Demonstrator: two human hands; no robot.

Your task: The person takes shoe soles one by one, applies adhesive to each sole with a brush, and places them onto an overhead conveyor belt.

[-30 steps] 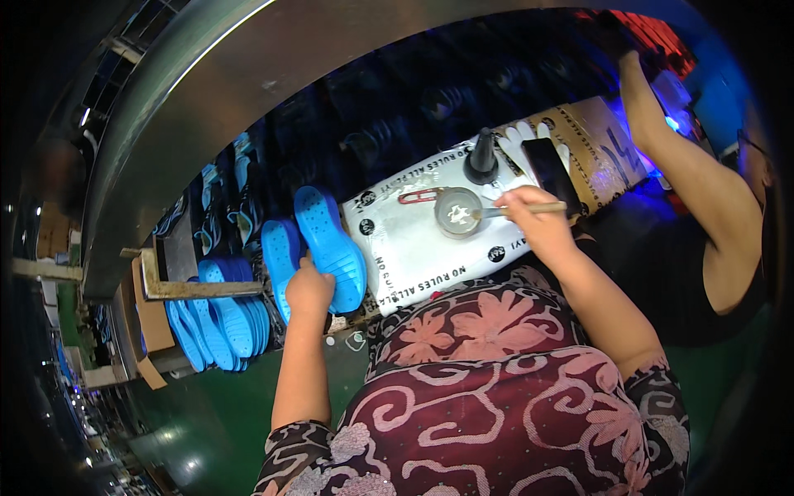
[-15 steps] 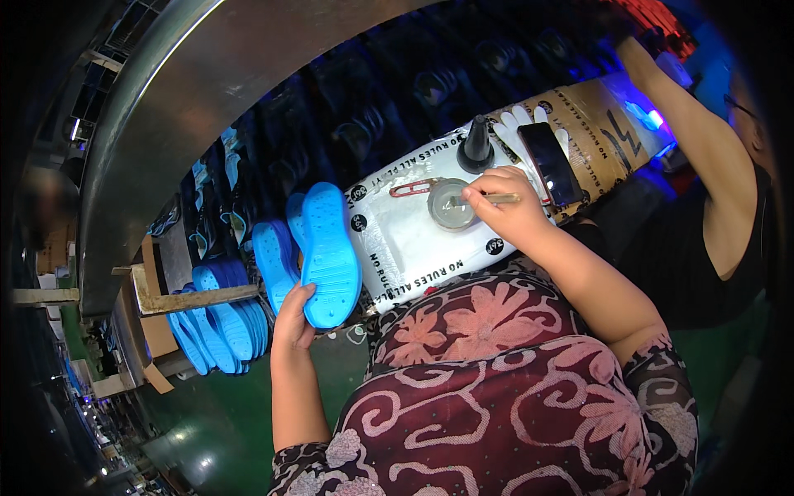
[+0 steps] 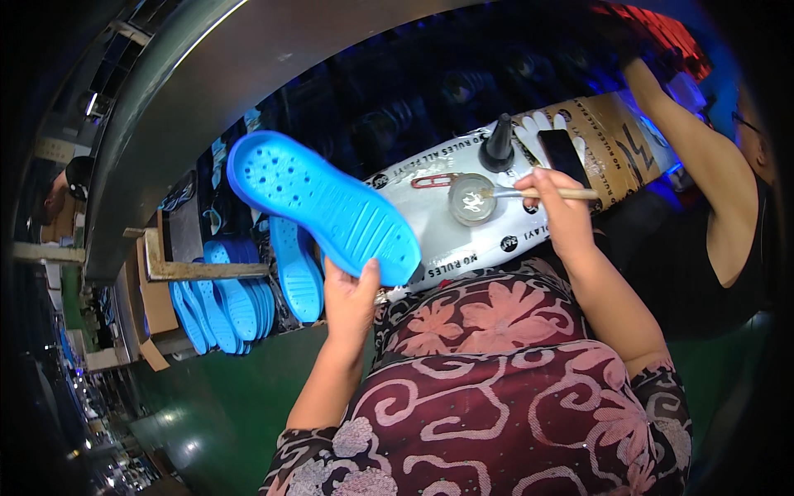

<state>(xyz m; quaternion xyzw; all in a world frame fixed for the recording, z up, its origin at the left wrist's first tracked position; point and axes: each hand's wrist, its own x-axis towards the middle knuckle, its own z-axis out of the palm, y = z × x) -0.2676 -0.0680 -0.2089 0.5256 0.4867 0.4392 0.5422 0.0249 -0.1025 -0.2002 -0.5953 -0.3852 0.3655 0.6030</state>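
Note:
My left hand grips the heel end of a blue shoe sole, thumb on its upper face. The sole is raised and tilted, its holed toe end pointing up and left. In my right hand is a brush with a wooden handle, pinched between thumb and fingers. The brush's head reaches over the rim of a small round pot on the white plastic-wrapped surface. Another blue sole stands behind the held one, partly hidden by it.
Beside the pot lie red-handled snips, a black cone-shaped bottle, white gloves and a phone. Stacked blue soles sit at left by a metal bar. A co-worker's arm reaches in at right.
My left hand has lifted the sole and turned it, toe swinging left, away from the other soles. My right hand has shifted right and slid back along the brush handle.

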